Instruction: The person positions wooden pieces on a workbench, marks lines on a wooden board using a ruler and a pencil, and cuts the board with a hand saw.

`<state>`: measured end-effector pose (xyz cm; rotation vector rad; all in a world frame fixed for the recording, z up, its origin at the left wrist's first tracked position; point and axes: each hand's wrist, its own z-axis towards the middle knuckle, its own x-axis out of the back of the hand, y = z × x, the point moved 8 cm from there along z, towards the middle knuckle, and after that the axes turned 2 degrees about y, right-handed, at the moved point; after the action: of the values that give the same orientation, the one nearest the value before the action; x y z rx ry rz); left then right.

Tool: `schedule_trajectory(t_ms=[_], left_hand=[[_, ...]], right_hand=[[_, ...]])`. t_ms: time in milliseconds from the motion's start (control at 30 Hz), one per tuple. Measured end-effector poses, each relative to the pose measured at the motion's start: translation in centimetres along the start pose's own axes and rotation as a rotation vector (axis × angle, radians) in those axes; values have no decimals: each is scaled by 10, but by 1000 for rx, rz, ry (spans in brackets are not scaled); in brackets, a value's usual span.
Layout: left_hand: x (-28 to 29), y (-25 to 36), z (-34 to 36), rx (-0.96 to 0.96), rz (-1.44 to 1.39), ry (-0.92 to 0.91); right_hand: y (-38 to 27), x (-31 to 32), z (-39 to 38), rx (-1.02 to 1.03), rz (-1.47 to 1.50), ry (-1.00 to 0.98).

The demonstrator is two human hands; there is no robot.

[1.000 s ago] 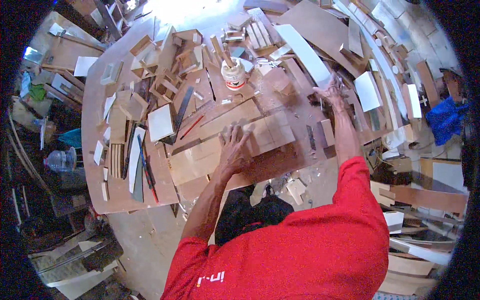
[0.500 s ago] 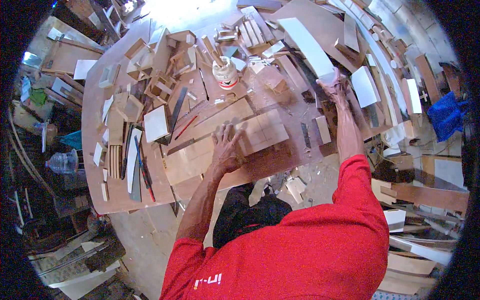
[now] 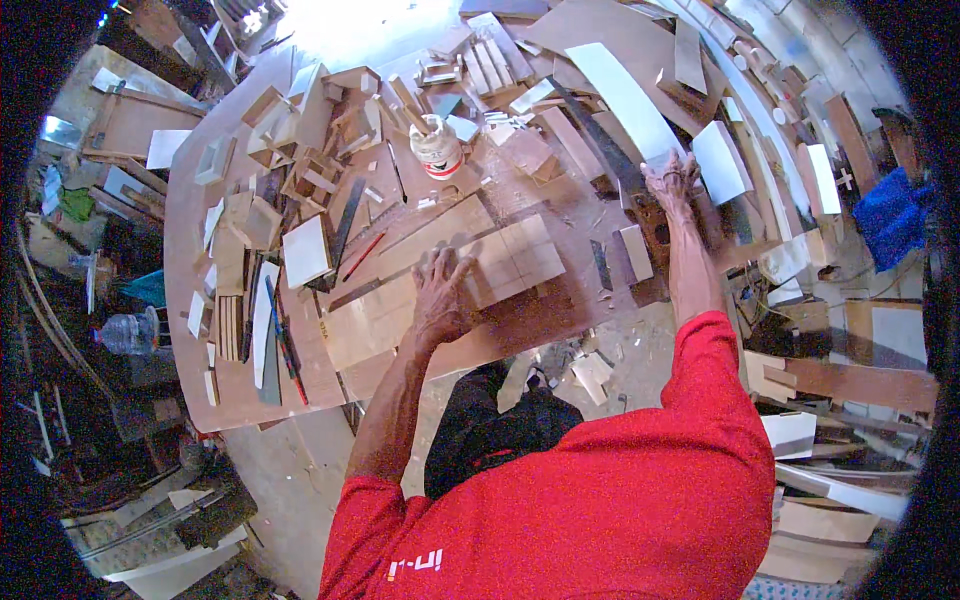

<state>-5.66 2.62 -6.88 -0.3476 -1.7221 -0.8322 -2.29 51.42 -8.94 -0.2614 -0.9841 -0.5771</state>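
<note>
My left hand [image 3: 440,298] lies on a pale wooden board [image 3: 375,325] near the table's front edge, its fingers spread. Pencil-like lines cross the lighter board section [image 3: 520,258] just right of those fingers. At the right, my arm is stretched out, and my right hand [image 3: 673,187] grips the near end of a long white board [image 3: 622,98]. Its fingers lie over that end; the underside of the grip is hidden. A red pencil [image 3: 364,256] and a dark flat strip [image 3: 347,217] lie left of the pale board.
A white glue bottle [image 3: 437,150] stands mid-table among offcuts. Small wooden box frames [image 3: 312,175] crowd the back left. A handsaw-like white blade [image 3: 266,325] lies front left. More white-faced boards [image 3: 722,163] and a blue cloth [image 3: 893,225] are at the right.
My right hand and the white board have shifted slightly right and toward me, uncovering more of a dark strip beside it. My left hand stays spread on the pale board.
</note>
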Motion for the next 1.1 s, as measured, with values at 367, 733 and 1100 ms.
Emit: schedule_trajectory(t_ms=[367,733,1100], left_hand=[[8,4,-2,-19,-48,71],[-6,-6,2,-28,-22,46],[-8,-10,4,21,-58,32]], right_hand=[[-20,109,-93,-312,166,-494],[-22,109,-99,3,339,-144],[-1,236,-151,-609,1071,-176]])
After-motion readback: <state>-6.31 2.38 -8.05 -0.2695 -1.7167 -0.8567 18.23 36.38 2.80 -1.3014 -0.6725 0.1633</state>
